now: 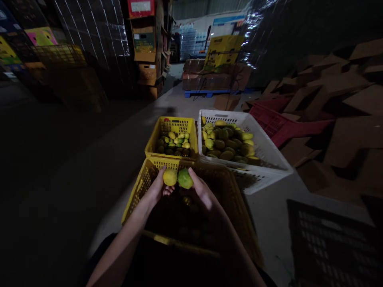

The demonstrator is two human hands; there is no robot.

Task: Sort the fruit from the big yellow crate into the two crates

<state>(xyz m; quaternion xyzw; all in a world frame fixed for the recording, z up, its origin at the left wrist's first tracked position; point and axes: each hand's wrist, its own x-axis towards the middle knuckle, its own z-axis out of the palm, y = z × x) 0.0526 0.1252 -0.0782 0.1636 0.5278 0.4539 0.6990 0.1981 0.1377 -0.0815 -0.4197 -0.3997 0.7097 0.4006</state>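
Observation:
My left hand (158, 189) holds a yellow fruit (169, 177), and my right hand (202, 192) holds a green fruit (185, 179). The two fruits touch side by side above the far rim of a near yellow crate (135, 192). The inside of that crate is dark, with a few fruits dimly visible. Beyond it stands a smaller yellow crate (154, 138) with several small green and yellow fruits. To its right a white crate (269, 149) holds several larger green fruits.
A red crate (279, 125) lies tilted behind the white one. Flattened cardboard boxes (344, 103) pile up at the right. A dark crate (332, 243) sits at lower right. Stacked cartons (145, 48) and a blue pallet (209, 92) with boxes stand at the back.

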